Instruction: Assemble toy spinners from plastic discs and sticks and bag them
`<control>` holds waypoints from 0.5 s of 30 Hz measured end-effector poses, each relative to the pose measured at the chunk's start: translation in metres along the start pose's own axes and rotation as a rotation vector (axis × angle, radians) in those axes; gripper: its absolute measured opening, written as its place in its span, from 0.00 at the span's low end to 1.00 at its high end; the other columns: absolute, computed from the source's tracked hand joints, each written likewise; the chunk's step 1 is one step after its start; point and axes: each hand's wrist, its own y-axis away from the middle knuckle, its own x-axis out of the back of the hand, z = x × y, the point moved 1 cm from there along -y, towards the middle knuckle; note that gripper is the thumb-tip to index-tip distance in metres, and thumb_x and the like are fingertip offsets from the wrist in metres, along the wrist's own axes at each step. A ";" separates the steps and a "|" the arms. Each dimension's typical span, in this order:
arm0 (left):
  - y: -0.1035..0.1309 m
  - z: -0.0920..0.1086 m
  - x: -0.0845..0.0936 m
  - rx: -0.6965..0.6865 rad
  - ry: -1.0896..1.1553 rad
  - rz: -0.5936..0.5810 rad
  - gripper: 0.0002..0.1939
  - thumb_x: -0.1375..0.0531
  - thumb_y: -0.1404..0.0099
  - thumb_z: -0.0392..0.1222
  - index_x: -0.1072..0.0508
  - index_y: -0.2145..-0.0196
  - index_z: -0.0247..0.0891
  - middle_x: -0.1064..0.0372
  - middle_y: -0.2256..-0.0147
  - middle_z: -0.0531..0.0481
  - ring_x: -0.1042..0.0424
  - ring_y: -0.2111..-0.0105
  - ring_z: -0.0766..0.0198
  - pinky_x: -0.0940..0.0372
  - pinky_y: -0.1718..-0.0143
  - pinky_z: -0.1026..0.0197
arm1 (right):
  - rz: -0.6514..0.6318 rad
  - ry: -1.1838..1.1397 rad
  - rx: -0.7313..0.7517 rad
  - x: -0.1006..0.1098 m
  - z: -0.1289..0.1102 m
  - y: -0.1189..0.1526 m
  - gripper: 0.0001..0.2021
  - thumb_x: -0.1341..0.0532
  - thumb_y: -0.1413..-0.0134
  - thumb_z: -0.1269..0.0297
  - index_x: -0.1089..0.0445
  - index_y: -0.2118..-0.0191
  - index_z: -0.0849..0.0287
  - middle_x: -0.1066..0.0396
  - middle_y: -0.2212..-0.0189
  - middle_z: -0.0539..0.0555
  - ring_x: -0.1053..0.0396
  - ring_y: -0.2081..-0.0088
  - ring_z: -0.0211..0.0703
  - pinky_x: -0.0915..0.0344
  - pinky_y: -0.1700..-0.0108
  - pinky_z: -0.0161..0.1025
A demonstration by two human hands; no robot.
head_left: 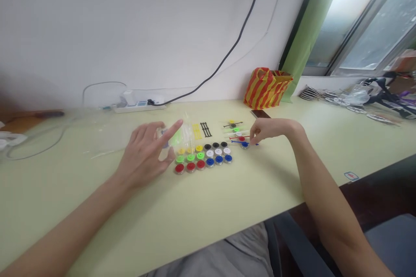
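Note:
My left hand [146, 147] is curled, index finger stretched out, around a see-through plastic piece [177, 137] with blue and green showing through; blur hides its exact kind. Just right of it sit rows of small round discs with clear bases: red [190, 166], light green [191, 157], yellow [199, 148], black [216, 145], white [218, 152] and blue [219, 159]. My right hand [262, 130] bends down from the wrist, its fingertips pinched at the end of a blue arrow-shaped stick [236, 141], which lies across a blue disc [245, 145].
Yellow sticks [196, 131] and black sticks [206, 130] lie behind the discs. More coloured stick-and-disc pairs [233, 125] line up behind the blue one. A phone [261, 114], striped bag [267, 88] and power strip [141, 106] stand along the wall.

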 end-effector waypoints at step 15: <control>0.000 0.008 0.002 -0.003 -0.079 -0.127 0.35 0.42 0.32 0.43 0.43 0.28 0.52 0.36 0.49 0.38 0.36 0.51 0.45 0.38 0.44 0.42 | 0.207 -0.092 0.319 0.002 -0.035 0.011 0.18 0.40 0.39 0.45 0.26 0.67 0.56 0.30 0.73 0.53 0.36 0.71 0.41 0.42 0.71 0.36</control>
